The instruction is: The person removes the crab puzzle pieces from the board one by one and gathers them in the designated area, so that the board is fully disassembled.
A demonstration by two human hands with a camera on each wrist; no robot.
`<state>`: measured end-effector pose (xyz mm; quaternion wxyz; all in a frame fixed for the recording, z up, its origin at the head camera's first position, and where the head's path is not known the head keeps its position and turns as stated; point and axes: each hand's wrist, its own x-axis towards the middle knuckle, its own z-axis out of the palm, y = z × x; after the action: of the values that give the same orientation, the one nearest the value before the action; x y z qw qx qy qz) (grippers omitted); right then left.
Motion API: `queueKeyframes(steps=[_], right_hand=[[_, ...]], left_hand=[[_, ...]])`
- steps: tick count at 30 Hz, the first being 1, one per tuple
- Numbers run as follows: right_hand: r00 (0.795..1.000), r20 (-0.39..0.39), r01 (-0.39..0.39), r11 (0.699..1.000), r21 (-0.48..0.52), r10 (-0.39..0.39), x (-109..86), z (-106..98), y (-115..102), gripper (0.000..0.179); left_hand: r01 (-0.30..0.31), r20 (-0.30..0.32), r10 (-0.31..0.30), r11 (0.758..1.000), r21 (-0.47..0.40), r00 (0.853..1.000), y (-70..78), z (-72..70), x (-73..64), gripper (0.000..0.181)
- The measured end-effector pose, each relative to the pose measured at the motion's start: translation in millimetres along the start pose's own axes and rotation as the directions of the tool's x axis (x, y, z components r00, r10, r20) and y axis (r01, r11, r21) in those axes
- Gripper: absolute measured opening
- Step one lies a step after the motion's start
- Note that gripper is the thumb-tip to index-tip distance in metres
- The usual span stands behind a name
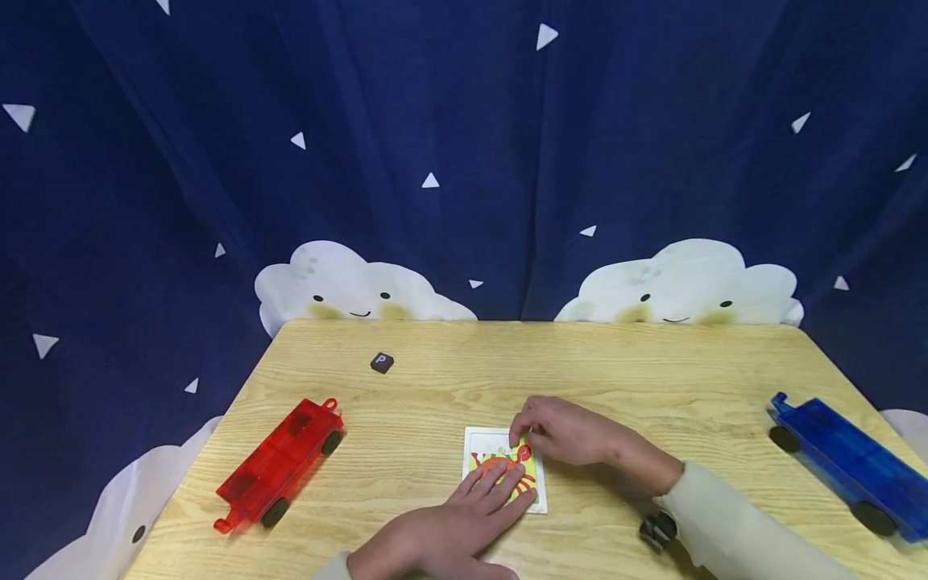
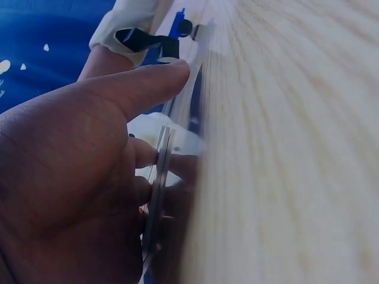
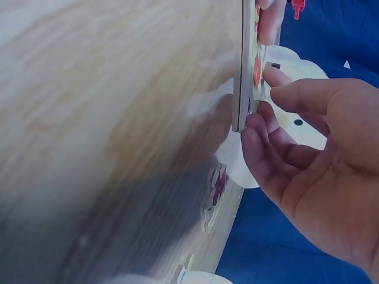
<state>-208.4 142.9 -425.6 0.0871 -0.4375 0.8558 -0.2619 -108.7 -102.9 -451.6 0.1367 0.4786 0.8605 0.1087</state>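
One tip: we should probably be holding light, steady pressure with our left hand [image 1: 458, 525] while making small, gentle nudges with our right hand [image 1: 564, 431]. Our left fingers are lying straight, not gripping, over the crab picture board [image 1: 500, 452]'s lower half; our right ones are resting curled at its upper right corner, pinch or no pinch, can't tell.

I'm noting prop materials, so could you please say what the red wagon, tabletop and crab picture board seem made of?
The red wagon looks like glossy plastic, since its body is see-through. The tabletop seems smooth wood or laminate, with grain and reflections. The crab picture board, brightly printed, may be wood or thick card, given its layered edge.
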Motion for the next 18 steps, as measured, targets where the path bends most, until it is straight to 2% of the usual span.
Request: queueKeyframes(steps=[8, 18], right_hand=[[0.997, 0.000, -0.071, 0.993, 0.099, 0.071, 5.5, -3.6, 4.7, 0.018], [0.998, -0.002, -0.060, 0.986, 0.157, 0.062, 11.1, -1.6, 9.0, 0.019]], left_hand=[[0.013, 0.029, -0.013, 1.000, -0.025, 0.999, 0.4, -1.6, -0.3, 0.087], [0.010, 0.040, -0.008, 0.999, -0.051, 0.999, 0.2, -2.6, -0.2, 0.088]])
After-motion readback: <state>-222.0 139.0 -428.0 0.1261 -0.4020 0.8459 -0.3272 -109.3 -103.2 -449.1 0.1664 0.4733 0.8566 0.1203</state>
